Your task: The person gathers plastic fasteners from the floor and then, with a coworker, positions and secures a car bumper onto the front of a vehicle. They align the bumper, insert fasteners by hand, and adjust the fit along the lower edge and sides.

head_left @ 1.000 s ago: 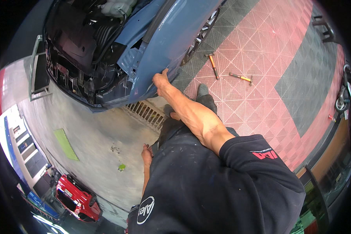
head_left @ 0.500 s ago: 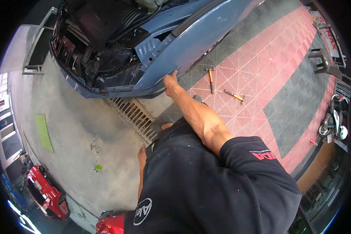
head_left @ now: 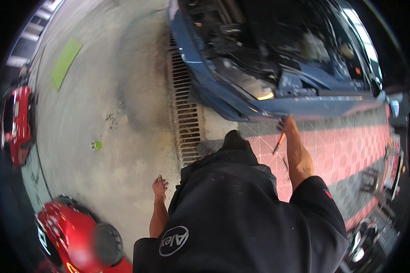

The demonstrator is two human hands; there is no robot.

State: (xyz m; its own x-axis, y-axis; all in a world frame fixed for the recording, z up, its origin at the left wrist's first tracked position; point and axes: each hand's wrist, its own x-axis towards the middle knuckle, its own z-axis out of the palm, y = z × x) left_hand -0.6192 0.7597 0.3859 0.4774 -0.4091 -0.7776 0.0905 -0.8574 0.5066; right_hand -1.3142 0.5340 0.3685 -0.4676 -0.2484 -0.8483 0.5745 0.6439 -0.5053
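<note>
My right hand (head_left: pixel 287 123) reaches out at the lower edge of the blue car's front fender (head_left: pixel 300 107), its blurred fingers loosely apart and nothing visible in them. Whether the fingertips touch the panel I cannot tell. Below that hand, a hammer (head_left: pixel 279 143) with an orange handle lies on the floor tiles. My forearm hides most of a second tool beside it. My left hand (head_left: pixel 160 187) hangs at my side above the concrete, holding nothing, its fingers slightly bent and apart. The car's engine bay (head_left: pixel 255 50) is exposed, with no hood over it.
A metal drain grate (head_left: pixel 187 113) runs along the concrete by the car's front. Red and grey floor tiles (head_left: pixel 341 139) spread to the right. On the left lie a green mat (head_left: pixel 66 63) and a small green-and-white item (head_left: pixel 96 145). Red vehicles (head_left: pixel 18 125) stand behind, with a motorcycle (head_left: pixel 360 248) at lower right.
The view has swung left, so the car now sits farther right. My right hand has moved along the fender's edge, and more of my left hand shows.
</note>
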